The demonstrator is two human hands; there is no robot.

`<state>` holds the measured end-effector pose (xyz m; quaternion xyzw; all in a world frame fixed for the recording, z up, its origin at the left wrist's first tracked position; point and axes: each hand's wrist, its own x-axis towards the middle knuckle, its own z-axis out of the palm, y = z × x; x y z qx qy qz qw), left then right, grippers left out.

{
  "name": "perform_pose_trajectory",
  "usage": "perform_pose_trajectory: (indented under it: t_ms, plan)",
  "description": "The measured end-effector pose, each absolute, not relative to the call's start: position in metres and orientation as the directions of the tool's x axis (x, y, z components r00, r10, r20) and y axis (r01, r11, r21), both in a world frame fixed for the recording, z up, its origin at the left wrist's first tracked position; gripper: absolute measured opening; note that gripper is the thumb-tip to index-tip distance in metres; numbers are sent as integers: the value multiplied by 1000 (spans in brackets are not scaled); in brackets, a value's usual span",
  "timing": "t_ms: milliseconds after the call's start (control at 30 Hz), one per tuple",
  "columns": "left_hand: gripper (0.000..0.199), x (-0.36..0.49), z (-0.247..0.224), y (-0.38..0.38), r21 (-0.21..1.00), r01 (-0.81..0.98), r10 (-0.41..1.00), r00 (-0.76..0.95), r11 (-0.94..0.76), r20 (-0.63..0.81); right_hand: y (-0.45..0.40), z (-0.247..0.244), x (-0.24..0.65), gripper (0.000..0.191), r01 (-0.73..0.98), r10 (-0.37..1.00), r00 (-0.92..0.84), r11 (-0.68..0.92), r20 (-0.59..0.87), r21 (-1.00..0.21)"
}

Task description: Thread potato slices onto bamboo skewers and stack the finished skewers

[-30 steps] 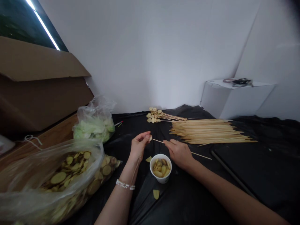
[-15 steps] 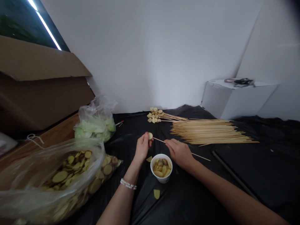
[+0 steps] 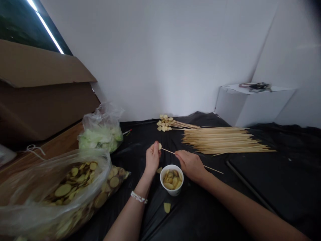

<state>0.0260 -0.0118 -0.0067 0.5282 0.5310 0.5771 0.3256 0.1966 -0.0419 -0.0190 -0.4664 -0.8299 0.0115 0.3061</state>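
Observation:
Between the thumb and fingers of my left hand (image 3: 152, 158) is a pale potato slice (image 3: 160, 146), partly covered by the thumb. My right hand (image 3: 191, 164) is closed round a thin wooden skewer (image 3: 168, 151), whose tip meets the slice; whether it goes through, I cannot tell. The skewer's other end sticks out past my right hand. Just below the hands stands a white paper cup (image 3: 172, 193) filled with potato slices. One loose potato piece (image 3: 167, 208) lies in front of the cup, and another (image 3: 159, 170) lies behind it, near my left wrist.
Many bare skewers (image 3: 225, 140) lie at the right. Skewers with potato slices (image 3: 165, 123) lie by the wall. A large open plastic bag (image 3: 105, 167) of potato slices is at the left, with a bag of pale green pieces (image 3: 100, 137) behind. A white box (image 3: 253, 103) stands at the right.
Both hands keep hold of the slice and the skewer in nearly the same place. My left hand has turned slightly, so less of the slice shows. The whole view has shifted a little.

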Motion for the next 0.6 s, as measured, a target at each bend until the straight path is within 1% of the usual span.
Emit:
perform_pose_trajectory:
  t_ms: [167, 367, 467, 600]
  plan:
    - [48, 29, -8, -12, 948, 216, 934, -219, -236, 282, -41, -21, 196, 30, 758, 817, -379, 543, 434, -361]
    - [47, 31, -12, -12, 946, 223, 936, -210, -234, 282, -41, -22, 196, 24, 723, 798, -357, 565, 485, -398]
    - [47, 32, -13, -13, 940, 233, 933, -201, -249, 297, -41, -20, 196, 24, 740, 821, -357, 540, 445, -402]
    - [48, 33, -12, -13, 946, 228, 938, -205, -232, 279, -41, -19, 196, 25, 764, 850, -362, 506, 384, -400]
